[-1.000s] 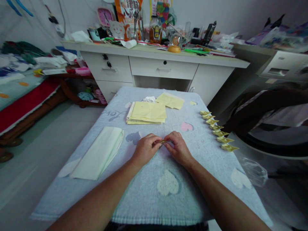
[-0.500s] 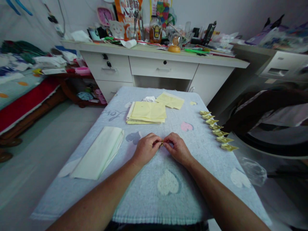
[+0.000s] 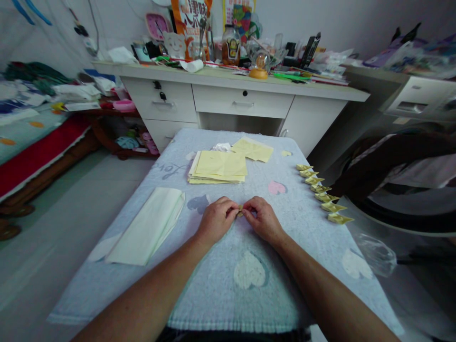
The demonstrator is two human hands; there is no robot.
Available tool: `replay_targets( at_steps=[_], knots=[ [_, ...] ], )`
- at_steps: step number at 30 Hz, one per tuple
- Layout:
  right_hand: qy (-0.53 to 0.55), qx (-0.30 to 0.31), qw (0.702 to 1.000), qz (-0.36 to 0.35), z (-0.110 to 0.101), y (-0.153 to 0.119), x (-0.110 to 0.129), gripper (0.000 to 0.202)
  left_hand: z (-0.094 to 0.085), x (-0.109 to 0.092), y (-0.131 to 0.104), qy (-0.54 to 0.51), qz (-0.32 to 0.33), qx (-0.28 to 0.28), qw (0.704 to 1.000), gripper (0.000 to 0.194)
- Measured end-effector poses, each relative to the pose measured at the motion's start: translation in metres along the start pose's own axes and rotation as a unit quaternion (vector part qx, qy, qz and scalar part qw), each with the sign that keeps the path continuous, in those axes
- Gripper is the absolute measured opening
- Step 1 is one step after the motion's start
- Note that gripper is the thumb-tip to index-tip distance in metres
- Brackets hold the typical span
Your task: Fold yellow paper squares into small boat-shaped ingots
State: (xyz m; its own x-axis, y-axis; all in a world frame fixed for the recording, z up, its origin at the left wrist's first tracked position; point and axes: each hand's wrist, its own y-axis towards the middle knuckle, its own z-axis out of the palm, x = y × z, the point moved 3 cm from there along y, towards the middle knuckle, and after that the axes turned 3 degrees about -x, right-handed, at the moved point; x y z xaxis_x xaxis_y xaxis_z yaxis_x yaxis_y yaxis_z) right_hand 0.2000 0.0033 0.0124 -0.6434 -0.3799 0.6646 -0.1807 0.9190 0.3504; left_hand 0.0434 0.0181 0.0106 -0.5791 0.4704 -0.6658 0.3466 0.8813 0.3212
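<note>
A pale blue cloth (image 3: 217, 294) covers the table, and on its left lies a long, folded pale sheet (image 3: 147, 225). Farther back sits a stack of yellow paper (image 3: 220, 164), with looser yellow sheets (image 3: 254, 150) just beside it at the far right. The 2 hands come next: the left hand (image 3: 218, 219) and the right hand (image 3: 264, 221) meet over the middle of the cloth, thumbs and forefingers pinching from either side. Along the right edge runs a row of 7 folded yellow boat shapes (image 3: 326, 197), apart from the hands. Smallest is the yellowish piece (image 3: 240, 211) gripped between both sets of fingertips, mostly hidden. Compared with 1 second ago, the hands barely shift, but the piece shows as a stubbier patch instead of a thin sliver, which suggests fine fingertip turning or shaping in place.
</note>
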Motion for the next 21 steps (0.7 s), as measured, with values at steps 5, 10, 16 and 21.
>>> replay_targets(
  at_steps=[5, 10, 16, 21],
  knots=[
    [0.000, -0.019, 1.000, 0.019, -0.004, 0.001, -0.002, 0.007, -0.003, 0.003, 0.000, 0.013, -0.007, -0.008, 1.000, 0.011],
    [0.002, -0.029, 0.999, 0.039, -0.007, 0.001, -0.007, 0.012, -0.007, 0.006, 0.001, 0.021, -0.023, -0.018, 0.999, 0.011],
    [-0.008, -0.028, 0.999, 0.035, -0.008, 0.000, -0.009, 0.020, -0.010, 0.008, 0.001, -0.008, -0.088, -0.018, 0.996, 0.012],
    [-0.012, -0.016, 0.999, 0.025, -0.007, 0.001, -0.010, 0.020, -0.003, 0.015, 0.000, -0.190, -0.180, -0.009, 0.965, 0.014]
  ],
)
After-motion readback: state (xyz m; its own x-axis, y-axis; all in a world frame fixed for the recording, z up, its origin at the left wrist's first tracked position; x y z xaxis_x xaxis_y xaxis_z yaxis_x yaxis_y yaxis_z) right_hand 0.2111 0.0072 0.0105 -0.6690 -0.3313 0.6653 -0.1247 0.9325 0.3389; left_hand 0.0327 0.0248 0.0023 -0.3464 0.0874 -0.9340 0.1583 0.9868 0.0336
